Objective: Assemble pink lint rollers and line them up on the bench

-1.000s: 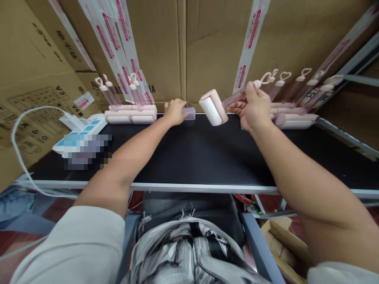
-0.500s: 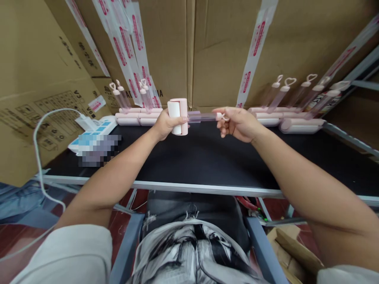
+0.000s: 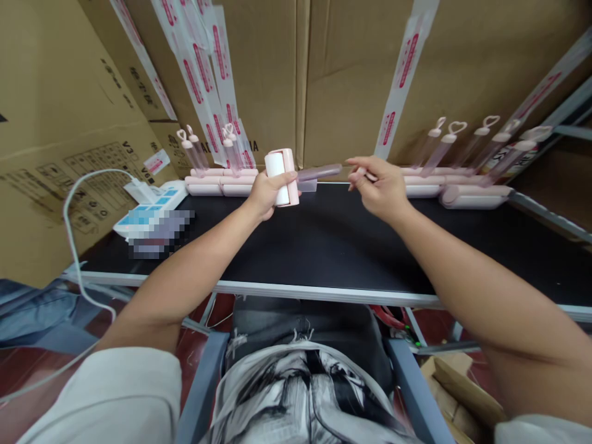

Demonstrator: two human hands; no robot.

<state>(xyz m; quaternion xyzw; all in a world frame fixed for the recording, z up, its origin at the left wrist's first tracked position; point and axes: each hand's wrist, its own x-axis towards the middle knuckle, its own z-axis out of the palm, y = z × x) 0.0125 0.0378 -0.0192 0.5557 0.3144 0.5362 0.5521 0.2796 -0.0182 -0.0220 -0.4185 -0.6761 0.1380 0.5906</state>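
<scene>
Head view: left hand (image 3: 267, 193), right hand (image 3: 380, 189) grip roller (image 3: 283, 176).

The lint roller (image 3: 280, 176) looks like smooth, glossy pink plastic around a white paper roll, with a clear tinted plastic handle (image 3: 320, 172). The surface (image 3: 324, 246) is matt black with a dull metal edge (image 3: 324, 291) on the near side, and the far boxes (image 3: 351, 86) are plain matt cardboard with shiny printed tape (image 3: 404, 71).

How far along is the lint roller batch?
Probably done: left row, about four rollers against the boxes. In hand: one roller, left hand on its head, right hand pinching the handle end. Probably left: right row, about five.
</scene>
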